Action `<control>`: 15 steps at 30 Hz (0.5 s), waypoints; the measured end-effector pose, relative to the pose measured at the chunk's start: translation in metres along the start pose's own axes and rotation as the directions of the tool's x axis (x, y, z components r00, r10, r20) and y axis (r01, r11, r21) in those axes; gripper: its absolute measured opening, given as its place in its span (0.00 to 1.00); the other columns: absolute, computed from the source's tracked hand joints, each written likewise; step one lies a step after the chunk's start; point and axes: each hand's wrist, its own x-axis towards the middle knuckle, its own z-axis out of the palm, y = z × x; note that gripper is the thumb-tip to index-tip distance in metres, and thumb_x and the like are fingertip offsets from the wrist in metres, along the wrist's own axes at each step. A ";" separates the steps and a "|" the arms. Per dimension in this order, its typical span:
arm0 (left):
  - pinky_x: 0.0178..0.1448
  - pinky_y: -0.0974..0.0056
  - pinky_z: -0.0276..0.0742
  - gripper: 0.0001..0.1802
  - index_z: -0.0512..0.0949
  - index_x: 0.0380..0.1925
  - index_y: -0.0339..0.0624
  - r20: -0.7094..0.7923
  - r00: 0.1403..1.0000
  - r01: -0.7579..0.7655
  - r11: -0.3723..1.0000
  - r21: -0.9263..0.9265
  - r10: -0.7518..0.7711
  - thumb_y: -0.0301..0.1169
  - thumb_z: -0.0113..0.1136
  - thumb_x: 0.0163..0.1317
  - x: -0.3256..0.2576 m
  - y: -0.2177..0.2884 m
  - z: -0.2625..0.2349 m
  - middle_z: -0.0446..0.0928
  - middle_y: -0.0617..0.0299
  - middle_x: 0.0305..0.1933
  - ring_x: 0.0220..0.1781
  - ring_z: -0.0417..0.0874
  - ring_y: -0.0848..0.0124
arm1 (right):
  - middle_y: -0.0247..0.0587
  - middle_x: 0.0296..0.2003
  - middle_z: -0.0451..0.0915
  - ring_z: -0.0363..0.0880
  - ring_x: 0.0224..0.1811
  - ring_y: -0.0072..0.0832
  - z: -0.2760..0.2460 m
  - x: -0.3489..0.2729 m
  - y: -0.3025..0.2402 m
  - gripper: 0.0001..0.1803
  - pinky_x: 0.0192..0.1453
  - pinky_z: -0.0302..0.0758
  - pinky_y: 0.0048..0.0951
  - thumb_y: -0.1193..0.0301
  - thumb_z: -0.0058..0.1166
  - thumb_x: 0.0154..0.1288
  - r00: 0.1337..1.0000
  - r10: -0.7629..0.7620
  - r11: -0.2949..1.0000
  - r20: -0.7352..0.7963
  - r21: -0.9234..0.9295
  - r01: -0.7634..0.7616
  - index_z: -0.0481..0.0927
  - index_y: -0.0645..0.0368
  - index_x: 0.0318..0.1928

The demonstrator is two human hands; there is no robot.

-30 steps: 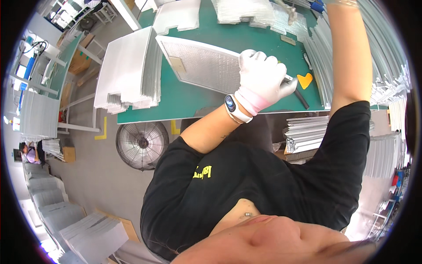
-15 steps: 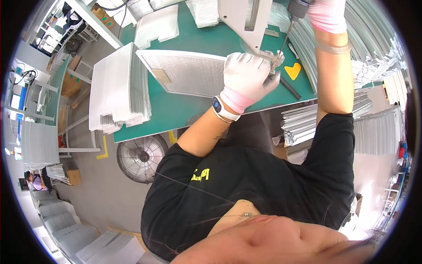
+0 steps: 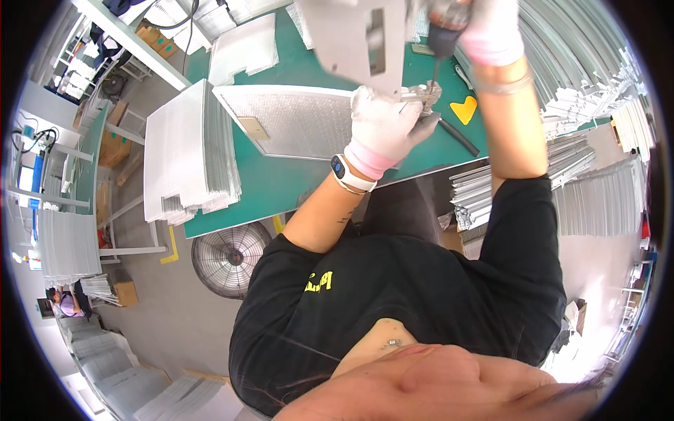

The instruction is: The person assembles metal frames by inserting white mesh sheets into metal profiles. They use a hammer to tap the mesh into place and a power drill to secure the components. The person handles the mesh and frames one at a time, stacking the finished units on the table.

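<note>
Our left hand (image 3: 386,126), in a white glove with a pink cuff, is curled closed at the right end of a framed mesh panel (image 3: 295,126); its fingertips are partly hidden, so we cannot tell exactly how they press. The panel is silvery with a white rim and a small beige plate (image 3: 253,128) near its left end, and it sits slantwise over the near part of a green workbench (image 3: 267,184). Beside our left thumb is a small metal fitting (image 3: 425,92). Our right hand (image 3: 491,31), gloved alike and cut off by the upper edge, is wrapped around a dark power screwdriver (image 3: 444,41). Its thin bit points down at the fitting; whether the tip touches, we cannot tell. A blurred, pale slotted metal piece (image 3: 358,42) looms above our left hand, close to the camera. To the right of the fitting lie a yellow heart-shaped piece (image 3: 464,110) and a black rod (image 3: 460,138). At the bench's left end stands a tall stack of white-faced panels (image 3: 179,147), with more pale sheets (image 3: 244,49) behind it. Long silvery strips (image 3: 569,63) crowd the right side, and a round caged fan (image 3: 232,259) stands below the bench's near edge.
</note>
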 end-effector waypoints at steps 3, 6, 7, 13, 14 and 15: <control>0.38 0.59 0.76 0.17 0.84 0.41 0.51 0.094 0.988 0.122 0.992 -0.025 -0.119 0.37 0.73 0.49 -0.014 0.003 0.005 0.81 0.69 0.29 0.33 0.82 0.66 | 0.32 0.21 0.68 0.62 0.15 0.18 0.004 0.001 0.018 0.38 0.19 0.62 0.20 0.58 0.55 0.70 0.980 -0.067 0.996 0.188 0.068 0.056 0.59 0.63 0.73; 0.38 0.60 0.77 0.17 0.84 0.41 0.49 -0.058 0.998 0.012 0.996 -0.094 -0.018 0.36 0.73 0.49 -0.006 -0.001 0.009 0.81 0.68 0.28 0.33 0.83 0.65 | 0.33 0.21 0.68 0.62 0.15 0.17 0.004 0.000 0.021 0.37 0.18 0.60 0.18 0.59 0.55 0.70 0.979 0.033 0.994 0.203 0.093 -0.053 0.60 0.64 0.72; 0.38 0.59 0.77 0.16 0.84 0.40 0.48 -0.146 0.988 -0.069 0.991 -0.117 0.051 0.36 0.73 0.50 -0.001 -0.002 0.008 0.81 0.67 0.28 0.33 0.82 0.65 | 0.33 0.21 0.69 0.62 0.15 0.16 0.003 0.002 0.025 0.36 0.17 0.58 0.17 0.60 0.55 0.69 0.976 0.056 0.981 0.213 0.171 -0.093 0.61 0.66 0.70; 0.38 0.58 0.75 0.15 0.84 0.38 0.48 -0.033 0.999 -0.026 0.994 -0.103 0.023 0.33 0.72 0.49 -0.001 -0.006 0.001 0.80 0.65 0.28 0.30 0.80 0.63 | 0.33 0.26 0.73 0.61 0.16 0.14 0.017 -0.001 0.040 0.36 0.17 0.58 0.15 0.70 0.56 0.61 0.959 0.158 0.856 0.234 0.452 -0.251 0.62 0.70 0.68; 0.37 0.58 0.75 0.14 0.83 0.38 0.48 -0.031 0.999 -0.020 0.992 -0.123 0.016 0.32 0.72 0.49 0.002 -0.002 -0.001 0.80 0.65 0.28 0.30 0.79 0.63 | 0.33 0.27 0.73 0.62 0.17 0.14 0.013 -0.001 0.040 0.37 0.18 0.58 0.15 0.71 0.57 0.60 0.945 0.098 0.869 0.312 0.436 -0.234 0.62 0.70 0.68; 0.37 0.58 0.74 0.14 0.83 0.38 0.48 -0.053 0.998 -0.024 0.989 -0.144 0.016 0.32 0.72 0.48 0.006 0.003 -0.004 0.80 0.64 0.28 0.30 0.79 0.63 | 0.37 0.31 0.78 0.68 0.18 0.17 0.010 -0.003 0.034 0.35 0.20 0.65 0.17 0.71 0.56 0.59 0.933 0.116 0.837 0.342 0.472 -0.277 0.64 0.70 0.67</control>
